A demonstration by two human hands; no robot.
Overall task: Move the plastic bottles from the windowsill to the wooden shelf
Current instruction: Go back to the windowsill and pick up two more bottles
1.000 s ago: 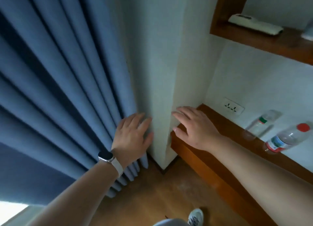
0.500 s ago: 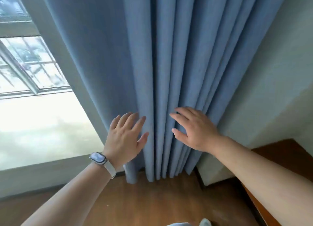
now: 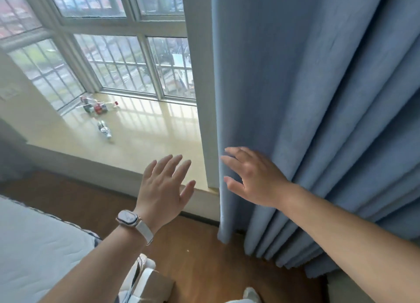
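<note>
Basically, clear plastic bottles (image 3: 96,107) lie in a cluster at the far left of the glossy cream windowsill (image 3: 145,134); one more bottle (image 3: 104,130) lies alone, nearer. Left hand (image 3: 162,189) is spread flat and empty, hovering over the sill's near edge, smartwatch (image 3: 127,218) on the wrist. Right hand (image 3: 252,177) is open too, fingers against the blue pleated curtain (image 3: 318,98). White quilted mattress (image 3: 34,246) near left, wood floor (image 3: 200,257) below.

The far plastic bottles (image 3: 95,106) are too small and blurred to count or read.
</note>
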